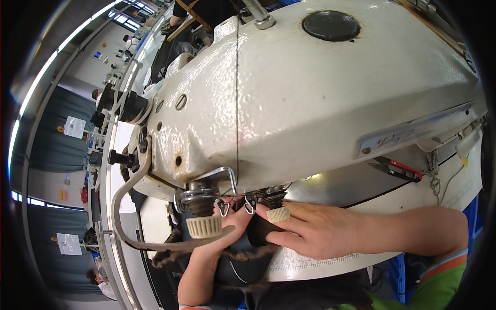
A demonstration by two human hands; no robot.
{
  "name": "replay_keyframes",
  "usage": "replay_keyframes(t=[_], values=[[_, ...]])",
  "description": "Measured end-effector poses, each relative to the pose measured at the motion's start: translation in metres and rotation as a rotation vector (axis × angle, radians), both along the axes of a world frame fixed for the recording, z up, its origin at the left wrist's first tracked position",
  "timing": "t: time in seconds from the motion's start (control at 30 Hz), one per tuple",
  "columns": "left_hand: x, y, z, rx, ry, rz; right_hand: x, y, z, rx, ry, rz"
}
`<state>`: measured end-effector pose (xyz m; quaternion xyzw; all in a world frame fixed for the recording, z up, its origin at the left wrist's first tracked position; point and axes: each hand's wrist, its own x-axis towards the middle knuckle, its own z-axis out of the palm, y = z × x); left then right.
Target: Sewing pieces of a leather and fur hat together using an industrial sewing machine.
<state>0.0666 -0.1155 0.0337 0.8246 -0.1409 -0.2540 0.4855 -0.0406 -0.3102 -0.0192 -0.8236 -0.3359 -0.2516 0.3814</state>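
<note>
A large cream sewing machine head fills most of the view. Under it, my right hand comes in from the right and rests on the white machine bed, its fingers pressing dark fabric near the needle area. My left hand reaches up from below and holds the same dark fabric with a fuzzy trim beneath the presser foot. The needle itself is hidden behind cream knobs and wire thread guides.
Small red-handled snips lie on the bed at the right. A curved metal lever hangs at the left of the machine head. Other workstations and a person are far off at the left.
</note>
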Motion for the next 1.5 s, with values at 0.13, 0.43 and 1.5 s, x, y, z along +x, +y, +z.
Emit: replay_keyframes(t=[0.13,0.43,1.5], values=[[-0.013,-0.009,-0.002,0.139,-0.150,0.013,-0.010,-0.005,0.005,-0.383,-0.088,-0.153],[-0.006,0.016,-0.020,-0.123,-0.024,-0.148,-0.009,-0.006,0.009,-0.367,0.000,-0.182],[-0.013,-0.013,0.008,0.216,-0.661,-0.498,-0.003,0.002,0.010,-0.585,-0.229,-0.322]])
